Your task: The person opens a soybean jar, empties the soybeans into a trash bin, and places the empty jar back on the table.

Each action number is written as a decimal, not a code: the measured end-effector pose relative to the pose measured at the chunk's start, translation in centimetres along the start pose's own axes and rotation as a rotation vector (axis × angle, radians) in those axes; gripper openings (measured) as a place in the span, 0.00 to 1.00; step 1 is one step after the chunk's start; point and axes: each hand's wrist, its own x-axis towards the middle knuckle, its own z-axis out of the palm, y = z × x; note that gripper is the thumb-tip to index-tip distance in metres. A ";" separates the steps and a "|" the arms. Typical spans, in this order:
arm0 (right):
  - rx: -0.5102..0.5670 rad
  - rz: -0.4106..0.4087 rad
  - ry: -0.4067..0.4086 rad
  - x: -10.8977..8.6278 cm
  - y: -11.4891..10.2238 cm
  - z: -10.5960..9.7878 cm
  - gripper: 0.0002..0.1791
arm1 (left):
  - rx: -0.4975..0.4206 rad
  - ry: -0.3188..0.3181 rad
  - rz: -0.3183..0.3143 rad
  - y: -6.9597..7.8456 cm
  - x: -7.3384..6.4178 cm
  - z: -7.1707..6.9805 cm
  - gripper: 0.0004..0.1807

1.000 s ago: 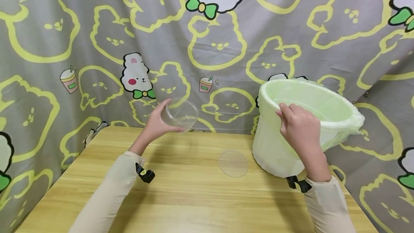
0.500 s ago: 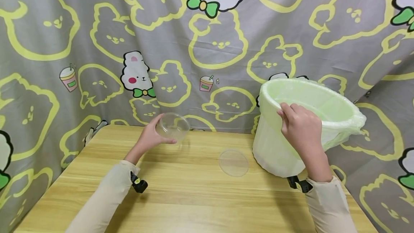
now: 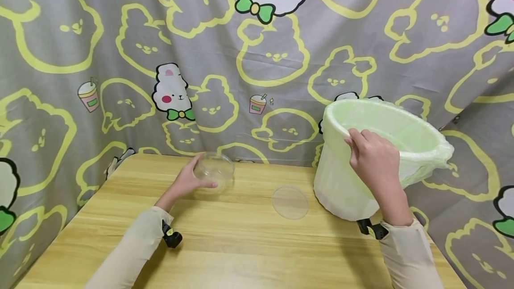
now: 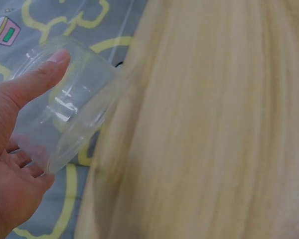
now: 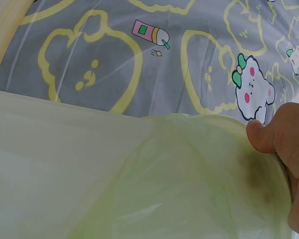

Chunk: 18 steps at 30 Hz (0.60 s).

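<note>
My left hand (image 3: 188, 180) grips a clear round plastic container (image 3: 217, 167) near the back of the table. In the left wrist view the thumb lies along the side of the container (image 4: 72, 112) and the other fingers wrap its far side. My right hand (image 3: 375, 157) holds the near rim of a trash bin (image 3: 335, 177), lined with a pale green plastic bag (image 3: 417, 130) folded over its edge. The bin leans, its mouth turned partly toward me. In the right wrist view the thumb (image 5: 261, 137) presses the bag at the rim.
A clear round lid (image 3: 290, 202) lies flat on the wooden table (image 3: 241, 244), left of the bin. A grey curtain (image 3: 277, 97) with yellow cartoon outlines hangs right behind the table's back edge and along both sides.
My left hand has lowered the clear container from in front of the curtain to close over the table, moving slightly left. My right hand and the bin have stayed in place.
</note>
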 end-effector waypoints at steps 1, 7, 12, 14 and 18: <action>0.002 0.000 0.002 0.1 0.0 0.1 0.07 | -0.006 -0.002 0.003 -0.1 0.0 0.1 0.65; 0.000 0.007 -0.005 0.3 0.2 0.2 0.08 | -0.036 -0.029 0.008 -0.5 -0.1 0.3 0.64; -0.002 0.014 -0.005 -0.1 0.1 0.1 0.08 | -0.081 -0.071 -0.007 -1.0 -0.4 0.6 0.62; 0.000 0.015 0.000 -0.1 0.0 0.1 0.07 | -0.091 -0.081 -0.023 -1.2 -0.5 0.7 0.62; -0.003 0.015 0.003 -0.2 -0.1 0.0 0.07 | -0.095 -0.088 -0.034 -1.5 -0.7 0.7 0.63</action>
